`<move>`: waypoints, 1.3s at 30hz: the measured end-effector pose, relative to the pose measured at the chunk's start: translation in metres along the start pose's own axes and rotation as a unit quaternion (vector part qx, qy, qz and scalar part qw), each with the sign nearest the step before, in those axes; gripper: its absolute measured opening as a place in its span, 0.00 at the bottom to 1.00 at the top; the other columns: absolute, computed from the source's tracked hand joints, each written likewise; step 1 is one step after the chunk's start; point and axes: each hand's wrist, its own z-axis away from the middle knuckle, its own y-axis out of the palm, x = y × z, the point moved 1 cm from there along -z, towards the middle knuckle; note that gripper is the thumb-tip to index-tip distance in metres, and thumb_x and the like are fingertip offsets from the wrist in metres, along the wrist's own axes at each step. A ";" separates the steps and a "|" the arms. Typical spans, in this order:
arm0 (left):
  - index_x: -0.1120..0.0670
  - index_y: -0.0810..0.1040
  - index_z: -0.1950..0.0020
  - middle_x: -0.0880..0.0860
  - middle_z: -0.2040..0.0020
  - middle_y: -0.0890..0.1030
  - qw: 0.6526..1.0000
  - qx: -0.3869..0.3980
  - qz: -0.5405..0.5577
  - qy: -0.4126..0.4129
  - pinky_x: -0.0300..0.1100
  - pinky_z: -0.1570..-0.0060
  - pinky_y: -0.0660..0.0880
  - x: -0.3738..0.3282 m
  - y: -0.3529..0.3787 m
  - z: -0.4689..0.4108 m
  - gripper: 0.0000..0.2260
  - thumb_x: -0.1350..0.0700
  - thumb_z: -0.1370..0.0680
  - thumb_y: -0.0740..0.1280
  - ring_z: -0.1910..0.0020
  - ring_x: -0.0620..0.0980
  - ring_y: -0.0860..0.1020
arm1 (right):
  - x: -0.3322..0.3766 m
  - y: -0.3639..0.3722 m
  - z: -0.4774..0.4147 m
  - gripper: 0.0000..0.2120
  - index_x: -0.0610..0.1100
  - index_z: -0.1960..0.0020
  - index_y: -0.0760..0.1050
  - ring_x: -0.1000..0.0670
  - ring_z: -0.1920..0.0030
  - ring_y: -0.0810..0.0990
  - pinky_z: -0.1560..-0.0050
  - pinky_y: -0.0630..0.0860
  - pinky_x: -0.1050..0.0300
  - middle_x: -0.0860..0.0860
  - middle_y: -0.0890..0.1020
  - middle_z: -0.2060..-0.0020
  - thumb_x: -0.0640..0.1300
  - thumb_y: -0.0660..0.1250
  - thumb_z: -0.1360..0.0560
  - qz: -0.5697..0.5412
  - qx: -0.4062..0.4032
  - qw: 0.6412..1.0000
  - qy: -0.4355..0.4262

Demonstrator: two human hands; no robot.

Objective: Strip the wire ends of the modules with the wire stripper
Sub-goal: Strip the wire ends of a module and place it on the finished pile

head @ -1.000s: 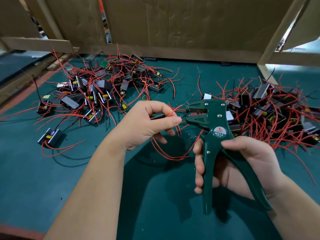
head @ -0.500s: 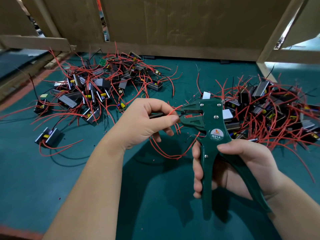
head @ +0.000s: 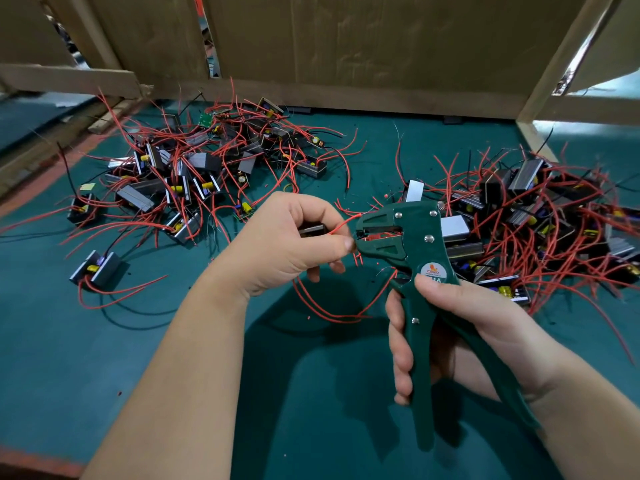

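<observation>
Here the left hand [head: 287, 244] sits at the middle of the view, its fingers curled round a small dark module [head: 312, 230]; only one edge of the module shows between them. A red wire [head: 341, 226] leads out of that hand toward three o'clock, crosses above the thumb, and its end meets the front of the head of the wire stripper [head: 412, 244]. I cannot tell whether the end lies between the jaws. The thumb tip is right against the tool's mouth.

The right hand [head: 460, 327], at four o'clock from the left hand, grips the dark green handles. The thumb lies on top just under the round label, and the fingers wrap round the front handle. The handles stand spread, with the rear one running along the palm toward five o'clock. The tool is held upright above the bench [head: 104, 358], its head pointing toward nine o'clock.

A loop of red wire [head: 329, 308] hangs at six o'clock below the left hand.

On the green bench top, a left heap of modules [head: 194, 174] with tangled red leads lies at ten o'clock. A right heap of modules [head: 540, 220] lies at three o'clock, just behind the tool's head. A lone module [head: 97, 268] sits at nine o'clock, apart from the left heap. A cardboard wall [head: 363, 39] closes the bench at twelve o'clock, and a wooden post [head: 561, 64] leans at two o'clock.
</observation>
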 end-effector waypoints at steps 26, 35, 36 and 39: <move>0.51 0.73 0.58 0.45 0.64 0.78 0.995 -0.043 -0.005 -0.088 0.35 0.65 0.73 0.013 0.013 -0.009 0.09 0.59 0.19 0.60 0.65 0.42 0.76 | 0.005 0.007 -0.009 0.17 0.39 0.59 0.78 0.39 0.67 0.80 0.62 0.79 0.42 0.34 0.79 0.51 0.52 0.68 0.38 -0.152 -0.137 0.967 -0.154; 0.43 0.75 0.61 0.46 0.63 0.73 0.988 -0.093 0.063 -0.108 0.42 0.57 0.66 0.020 0.024 -0.013 0.07 0.43 0.27 0.61 0.62 0.46 0.69 | -0.010 0.015 -0.012 0.20 0.34 0.48 0.78 0.38 0.66 0.79 0.61 0.77 0.39 0.37 0.79 0.51 0.46 0.67 0.33 -0.059 -0.066 0.993 -0.074; 0.43 0.76 0.61 0.46 0.62 0.75 0.986 -0.098 0.079 -0.109 0.41 0.58 0.67 0.018 0.024 -0.014 0.08 0.42 0.27 0.61 0.62 0.45 0.71 | -0.010 0.014 -0.012 0.19 0.33 0.48 0.79 0.37 0.66 0.79 0.61 0.77 0.38 0.37 0.79 0.52 0.45 0.67 0.33 -0.058 -0.075 0.992 -0.087; 0.44 0.74 0.53 0.43 0.56 0.78 0.982 -0.144 0.076 -0.099 0.39 0.58 0.70 0.017 0.018 -0.018 0.11 0.41 0.28 0.58 0.59 0.43 0.73 | -0.005 0.008 -0.011 0.18 0.37 0.45 0.79 0.37 0.67 0.79 0.62 0.77 0.38 0.38 0.80 0.53 0.43 0.66 0.32 -0.055 -0.139 0.970 -0.189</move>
